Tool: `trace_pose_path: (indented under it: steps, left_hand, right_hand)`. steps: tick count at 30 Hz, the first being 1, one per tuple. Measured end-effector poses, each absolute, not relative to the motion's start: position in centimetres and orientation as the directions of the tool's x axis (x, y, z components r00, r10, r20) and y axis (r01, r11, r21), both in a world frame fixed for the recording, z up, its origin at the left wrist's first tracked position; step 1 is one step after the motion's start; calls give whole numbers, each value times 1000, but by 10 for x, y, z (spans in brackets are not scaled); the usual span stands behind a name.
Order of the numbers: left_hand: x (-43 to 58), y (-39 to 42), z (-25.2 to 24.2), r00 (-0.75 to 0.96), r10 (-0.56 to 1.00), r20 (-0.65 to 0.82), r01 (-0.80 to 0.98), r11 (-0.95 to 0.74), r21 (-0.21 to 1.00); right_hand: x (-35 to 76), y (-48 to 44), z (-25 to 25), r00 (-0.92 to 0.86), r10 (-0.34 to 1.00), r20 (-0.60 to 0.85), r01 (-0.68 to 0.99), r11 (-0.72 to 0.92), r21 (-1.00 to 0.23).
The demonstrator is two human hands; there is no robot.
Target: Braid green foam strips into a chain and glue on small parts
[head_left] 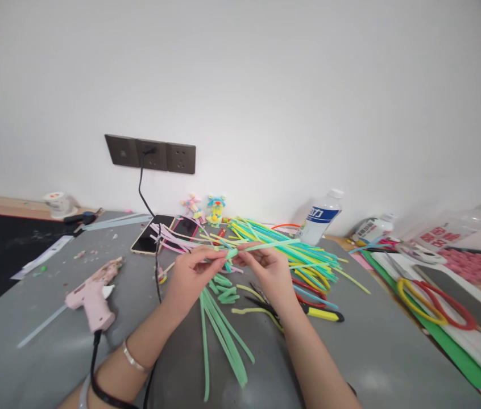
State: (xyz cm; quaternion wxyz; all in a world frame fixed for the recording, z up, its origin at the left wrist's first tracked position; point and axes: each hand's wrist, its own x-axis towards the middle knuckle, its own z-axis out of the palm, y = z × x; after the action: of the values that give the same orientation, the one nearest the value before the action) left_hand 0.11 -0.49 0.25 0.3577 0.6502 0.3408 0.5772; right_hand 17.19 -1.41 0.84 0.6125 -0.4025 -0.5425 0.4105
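My left hand [193, 274] and my right hand [269, 274] meet over the middle of the table, both pinching a light green pipe cleaner [281, 243]. Its long end sticks out to the right past my right fingers, and a bent or coiled part [231, 253] shows between the fingertips. Straight green pipe cleaners [227, 341] lie fanned out below my hands. Short folded green pieces [226, 291] are just above them. Behind my right hand spreads a heap of yellow, green and teal pipe cleaners [309, 255].
At left lies a pink glue gun [93, 295], its cord running near my left forearm. Yellow-and-black pliers [323, 313] lie beside my right forearm. Phones [146, 241], two small figures [215, 210] and a bottle [319, 218] stand or lie behind. Scissors [432, 301] are at right.
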Motion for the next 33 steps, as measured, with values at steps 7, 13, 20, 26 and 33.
trace_pose_path:
  steps: [7,13,20,26,33]
  left_hand:
    - [0,-4,2,110,860,497,22,-503,864]
    - [1,-2,-1,122,866,485,20,-490,871]
    - [2,-1,-1,124,848,516,80,-526,847]
    - [2,0,-5,169,849,501,129,-523,842]
    - [0,6,-11,194,883,428,191,-462,866]
  right_hand:
    - [172,-14,8,75,910,408,84,402,-912]
    - [172,-17,9,56,846,531,380,473,-795]
    - [171,-19,7,9,759,651,641,495,-586]
    - [165,-22,6,-40,732,680,773,454,-443]
    - [174,-14,4,-41,796,604,643,483,-594]
